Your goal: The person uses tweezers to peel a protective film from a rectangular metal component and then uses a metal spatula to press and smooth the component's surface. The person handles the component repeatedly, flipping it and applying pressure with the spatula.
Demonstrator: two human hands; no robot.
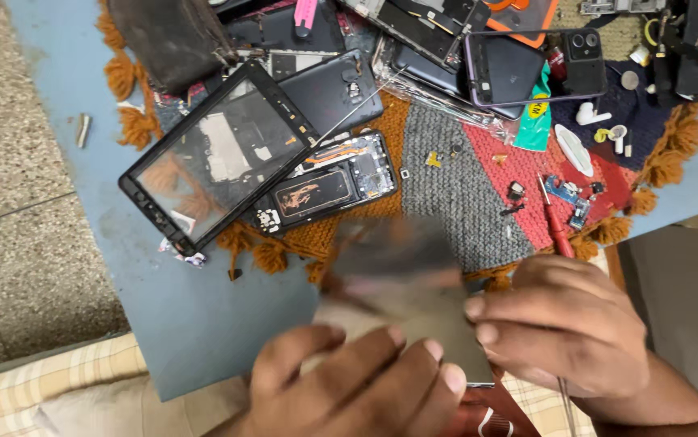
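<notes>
Blue table: the largest thing before me, its near edge running across the lower part of the view, stone floor beyond it on the left.

Knitted mat: orange, grey, red and dark blue patches with orange tassels, spread over the table. It carries nearly all the parts.

Black tablet frame: lies tilted on the mat's left side, its glass see-through, one corner hanging over onto the bare table.

Grey flat panel: the piece I am holding, phone-sized, plain and dull grey. Its upper half is blurred, so I cannot tell any detail there. It is raised above the table's near edge, between my two hands.

My left hand: low in the view, fingers curled, fingertips pressed onto the panel's lower edge, thumb lying toward the left.

My right hand: curled in from the right, thumb and fingertips pinching the panel's right edge. A thin metal rod shows below this hand; whether it is gripped I cannot tell.

Opened phone: back off, orange cable and battery showing, just beside the tablet frame.

Dark phones: piled at the mat's far edge.

Red screwdriver: lying on the red patch, near my right hand.

Small blue circuit board: just beside the screwdriver.

White earbuds: on the dark blue patch.
</notes>
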